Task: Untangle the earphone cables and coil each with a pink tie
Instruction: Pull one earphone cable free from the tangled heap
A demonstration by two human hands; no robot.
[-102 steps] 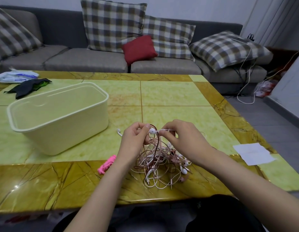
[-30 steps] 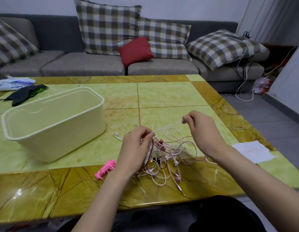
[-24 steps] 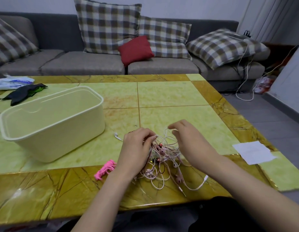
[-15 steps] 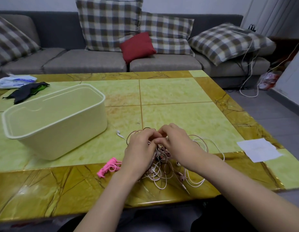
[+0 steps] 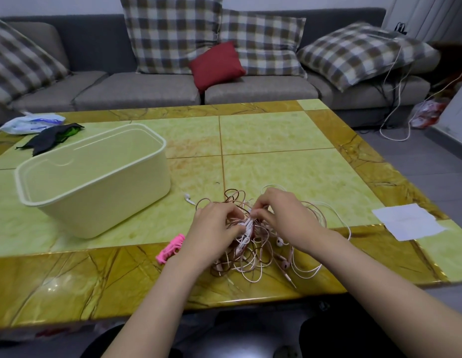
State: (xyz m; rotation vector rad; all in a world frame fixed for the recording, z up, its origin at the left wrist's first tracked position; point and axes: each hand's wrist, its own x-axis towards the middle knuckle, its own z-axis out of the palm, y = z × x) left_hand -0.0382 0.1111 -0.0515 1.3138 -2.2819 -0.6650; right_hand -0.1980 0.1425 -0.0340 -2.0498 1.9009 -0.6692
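A tangle of white, pink and brownish earphone cables (image 5: 253, 257) lies near the front edge of the green and gold table (image 5: 276, 140). My left hand (image 5: 211, 228) grips the bundle from the left, fingers curled into the strands. My right hand (image 5: 281, 215) pinches cable at the top of the tangle, right beside the left fingertips. One white earbud (image 5: 189, 199) trails out to the left. Pink ties (image 5: 171, 248) lie in a small bunch on the table, left of my left wrist.
A cream plastic bin (image 5: 95, 182) stands to the left. A white paper slip (image 5: 408, 222) lies at the right edge. Dark cloth (image 5: 49, 136) and a plastic bag (image 5: 32, 122) sit at the far left. A grey sofa with checked cushions (image 5: 170, 34) is behind.
A second ago my right hand was drawing a white cable up and to the right. It has come back to the tangle, and both hands now meet over it.
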